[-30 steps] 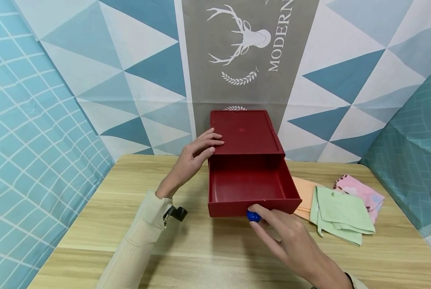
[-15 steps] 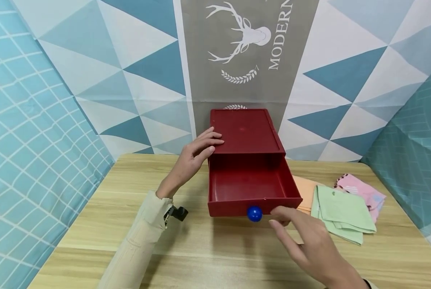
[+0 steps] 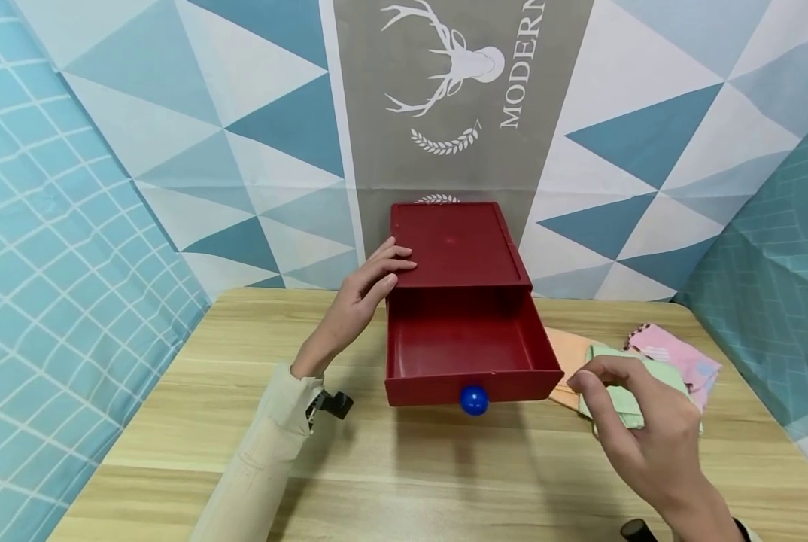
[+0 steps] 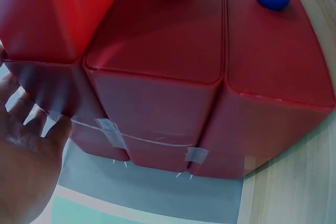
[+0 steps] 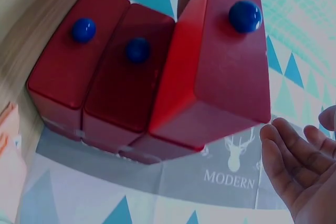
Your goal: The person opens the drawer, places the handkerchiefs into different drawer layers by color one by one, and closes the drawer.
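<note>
Head: red drawer cabinet (image 3: 453, 245), back edge of table (image 3: 370, 482), top drawer (image 3: 424, 391) out; L hand (image 3: 352, 299) rests on cabinet, fingers loose; R hand (image 3: 657, 436) empty, half-curled, toward R edge. L wrist: prob. light, stiff plastic. R wrist: blue knob (image 5: 245, 16), prob. slick; pinch there.

And there it is, in my head view: MODERN, in white capital letters (image 3: 520, 64) climbing the grey printed wall sheet (image 3: 377, 162), the final N clipped at the top edge. Alongside, I've got a white antlered deer-head emblem (image 3: 470, 65), then a white laurel sprig (image 3: 446, 147) with a tiny mark resembling a 7. Over on my right wrist view, MODERN reads nearly level, below the deer head.
</note>
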### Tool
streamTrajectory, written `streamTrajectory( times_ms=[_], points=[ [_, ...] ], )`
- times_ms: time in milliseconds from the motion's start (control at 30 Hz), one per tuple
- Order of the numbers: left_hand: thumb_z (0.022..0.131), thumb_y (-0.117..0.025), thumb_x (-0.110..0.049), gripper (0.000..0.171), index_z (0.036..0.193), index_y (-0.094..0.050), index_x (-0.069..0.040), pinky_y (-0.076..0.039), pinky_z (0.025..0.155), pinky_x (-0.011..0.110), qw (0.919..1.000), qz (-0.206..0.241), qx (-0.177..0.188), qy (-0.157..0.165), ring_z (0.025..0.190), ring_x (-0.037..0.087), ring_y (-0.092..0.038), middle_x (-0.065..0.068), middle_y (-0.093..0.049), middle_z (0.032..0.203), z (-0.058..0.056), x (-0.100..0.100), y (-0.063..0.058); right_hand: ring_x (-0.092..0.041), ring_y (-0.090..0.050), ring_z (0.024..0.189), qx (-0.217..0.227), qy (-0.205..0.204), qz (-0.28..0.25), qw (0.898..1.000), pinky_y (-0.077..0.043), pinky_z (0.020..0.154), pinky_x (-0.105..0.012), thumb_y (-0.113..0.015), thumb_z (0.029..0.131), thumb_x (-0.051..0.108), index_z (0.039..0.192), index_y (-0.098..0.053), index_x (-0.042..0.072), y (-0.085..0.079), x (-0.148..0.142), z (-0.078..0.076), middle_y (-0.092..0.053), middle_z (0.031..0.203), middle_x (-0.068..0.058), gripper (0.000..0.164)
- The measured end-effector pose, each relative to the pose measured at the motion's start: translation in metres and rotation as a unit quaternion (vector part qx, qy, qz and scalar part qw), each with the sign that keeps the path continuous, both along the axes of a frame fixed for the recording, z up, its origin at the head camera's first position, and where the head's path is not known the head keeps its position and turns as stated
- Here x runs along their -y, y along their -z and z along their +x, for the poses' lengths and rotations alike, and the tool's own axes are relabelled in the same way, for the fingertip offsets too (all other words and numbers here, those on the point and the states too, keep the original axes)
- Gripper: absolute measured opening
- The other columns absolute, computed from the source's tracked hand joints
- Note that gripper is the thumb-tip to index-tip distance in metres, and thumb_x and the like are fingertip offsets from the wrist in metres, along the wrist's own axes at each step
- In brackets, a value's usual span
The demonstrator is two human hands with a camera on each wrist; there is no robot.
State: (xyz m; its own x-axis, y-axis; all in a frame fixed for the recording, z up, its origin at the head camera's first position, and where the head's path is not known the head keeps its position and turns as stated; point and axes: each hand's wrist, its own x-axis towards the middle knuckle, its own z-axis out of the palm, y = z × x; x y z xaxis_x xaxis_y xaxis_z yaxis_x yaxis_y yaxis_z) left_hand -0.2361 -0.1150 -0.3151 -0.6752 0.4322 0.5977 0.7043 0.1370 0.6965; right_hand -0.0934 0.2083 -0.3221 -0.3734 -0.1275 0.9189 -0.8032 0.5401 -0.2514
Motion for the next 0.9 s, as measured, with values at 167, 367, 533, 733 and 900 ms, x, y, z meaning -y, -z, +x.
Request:
streamTrajectory(
  times_ms=[167, 367, 533, 733, 900],
  points=[
    [0.103, -0.042, -0.001, 0.03, 0.127, -0.059, 0.007, -0.017, 0.123, 0.041, 0.9999, 0.003, -0.013, -0.004, 0.151, 0.038, -0.014, 0.024, -0.045, 0.145, 0.003, 0.0, 0.002, 0.002, -0.062, 0.078, 0.011, 0.018, -0.016, 1.0, -0.047, 0.082, -0.009, -0.064, 0.097, 0.014, 0.086, -0.064, -0.011, -0.003, -0.008, -0.004, -0.068, 0.075, -0.008, 0.028],
    [0.103, -0.042, -0.001, 0.03, 0.127, -0.058, 0.008, -0.015, 0.123, 0.043, 0.9998, 0.005, -0.017, -0.006, 0.151, 0.039, -0.013, 0.025, -0.044, 0.146, 0.002, -0.005, 0.003, 0.009, -0.06, 0.083, 0.046, 0.073, -0.013, 0.996, -0.045, 0.084, -0.009, -0.065, 0.094, 0.009, 0.092, -0.067, -0.009, -0.004, -0.028, -0.014, -0.068, 0.078, -0.009, 0.019],
    [0.102, -0.043, 0.0, 0.03, 0.128, -0.058, 0.007, -0.017, 0.122, 0.045, 0.9997, 0.005, -0.022, -0.013, 0.151, 0.038, -0.014, 0.024, -0.044, 0.147, 0.002, -0.006, 0.003, 0.014, -0.058, 0.085, 0.097, 0.117, 0.006, 0.988, -0.042, 0.078, -0.006, -0.066, 0.091, 0.004, 0.1, -0.069, -0.004, 0.001, -0.045, -0.023, -0.069, 0.084, -0.005, 0.013],
    [0.102, -0.044, -0.001, 0.03, 0.126, -0.059, 0.007, -0.018, 0.122, 0.046, 0.9994, 0.01, -0.027, -0.018, 0.151, 0.038, -0.015, 0.024, -0.045, 0.146, 0.001, -0.006, 0.005, 0.017, -0.053, 0.091, 0.134, 0.147, 0.03, 0.98, -0.041, 0.079, -0.004, -0.067, 0.09, 0.002, 0.109, -0.068, -0.003, 0.007, -0.057, -0.033, -0.069, 0.092, -0.008, 0.019],
    [0.102, -0.045, -0.002, 0.03, 0.126, -0.059, 0.006, -0.019, 0.122, 0.045, 0.9993, 0.01, -0.029, -0.022, 0.151, 0.037, -0.016, 0.023, -0.045, 0.146, 0.001, -0.006, 0.005, 0.017, -0.05, 0.093, 0.141, 0.148, 0.038, 0.978, -0.039, 0.083, -0.004, -0.067, 0.09, 0.001, 0.113, -0.066, -0.004, 0.011, -0.064, -0.042, -0.069, 0.097, -0.014, 0.023]
  ],
)
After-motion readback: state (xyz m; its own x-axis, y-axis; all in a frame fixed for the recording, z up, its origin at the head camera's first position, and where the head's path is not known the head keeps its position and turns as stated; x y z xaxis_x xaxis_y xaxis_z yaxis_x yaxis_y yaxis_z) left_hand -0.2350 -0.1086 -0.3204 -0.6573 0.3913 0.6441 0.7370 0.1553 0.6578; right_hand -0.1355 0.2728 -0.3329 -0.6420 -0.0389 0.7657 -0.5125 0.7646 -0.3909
